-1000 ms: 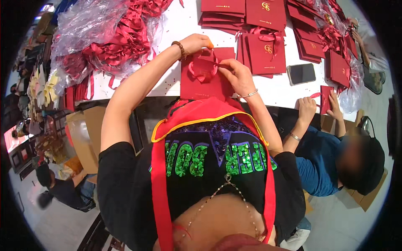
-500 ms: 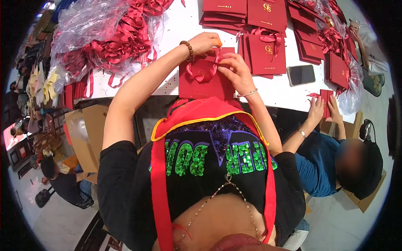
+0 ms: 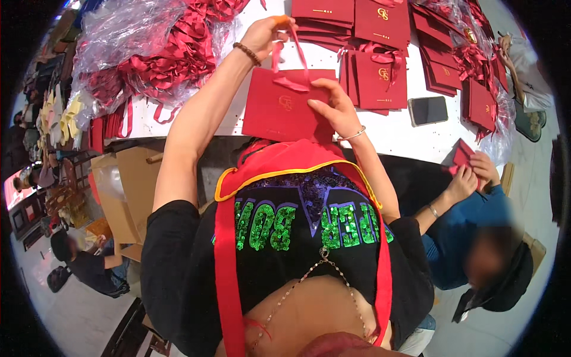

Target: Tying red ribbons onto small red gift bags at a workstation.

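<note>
A dark red paper gift bag (image 3: 267,113) lies flat at the table's near edge, close to my apron. My left hand (image 3: 266,40), with an orange cover on a fingertip, is closed on the bag's red ribbon handle (image 3: 299,56) and holds it up taut beyond the bag's top edge. My right hand (image 3: 338,110) grips the bag's right side near the top, with thumb on the front and fingers at the edge.
A plastic-wrapped heap of red ribbons (image 3: 160,65) fills the left. Stacked red bags (image 3: 380,74) and a phone (image 3: 428,111) lie to the right. A co-worker in blue (image 3: 449,238) handles a small red piece (image 3: 464,156). Cardboard boxes (image 3: 134,184) stand below left.
My left hand has moved up and left, drawing the ribbon handle out into a raised loop. My right hand has shifted slightly down the bag. The co-worker's hands have moved down and right.
</note>
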The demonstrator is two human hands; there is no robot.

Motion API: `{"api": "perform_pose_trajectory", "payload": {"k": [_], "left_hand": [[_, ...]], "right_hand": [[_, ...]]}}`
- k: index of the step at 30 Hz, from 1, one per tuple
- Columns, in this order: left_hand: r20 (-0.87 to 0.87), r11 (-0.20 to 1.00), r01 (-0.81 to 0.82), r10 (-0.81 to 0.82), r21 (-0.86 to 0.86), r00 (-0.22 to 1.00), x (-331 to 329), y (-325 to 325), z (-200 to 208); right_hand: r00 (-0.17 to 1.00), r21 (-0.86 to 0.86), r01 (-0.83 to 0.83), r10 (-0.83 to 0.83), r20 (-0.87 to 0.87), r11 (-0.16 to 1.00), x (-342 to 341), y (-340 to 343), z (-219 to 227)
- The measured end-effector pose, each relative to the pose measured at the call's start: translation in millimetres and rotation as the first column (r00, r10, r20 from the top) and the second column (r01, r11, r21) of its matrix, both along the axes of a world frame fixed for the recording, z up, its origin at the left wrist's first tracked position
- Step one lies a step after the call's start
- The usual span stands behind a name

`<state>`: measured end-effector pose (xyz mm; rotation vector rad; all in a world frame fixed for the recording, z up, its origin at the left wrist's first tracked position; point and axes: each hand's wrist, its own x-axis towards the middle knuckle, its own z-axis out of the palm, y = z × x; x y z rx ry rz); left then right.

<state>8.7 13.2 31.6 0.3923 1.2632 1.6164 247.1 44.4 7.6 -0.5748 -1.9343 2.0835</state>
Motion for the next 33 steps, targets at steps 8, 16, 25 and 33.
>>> {"api": "perform_pose_trajectory", "payload": {"k": [8, 16, 25, 33], "left_hand": [[0.347, 0.949, 0.153, -0.247, 0.276, 0.905, 64, -66, -28], [0.204, 0.982, -0.188, 0.185, -0.004, 0.961, 85, -44, -26], [-0.997, 0.939, -0.338, -0.08, -0.067, -0.024, 1, -86, -50], [-0.796, 0.78, -0.437, -0.57, -0.448, -0.203, -16, -147, -56]], "right_hand": [[0.933, -0.352, 0.197, -0.285, -0.22, 0.915, -13, 1, -1], [0.868, -0.21, 0.466, -0.491, -0.08, 0.859, -19, 13, -14], [0.915, -0.001, 0.401, -0.4, -0.042, 0.916, -5, 25, -39], [0.91, 0.895, 0.312, -0.37, -0.186, 0.319, -4, 26, -27]]}}
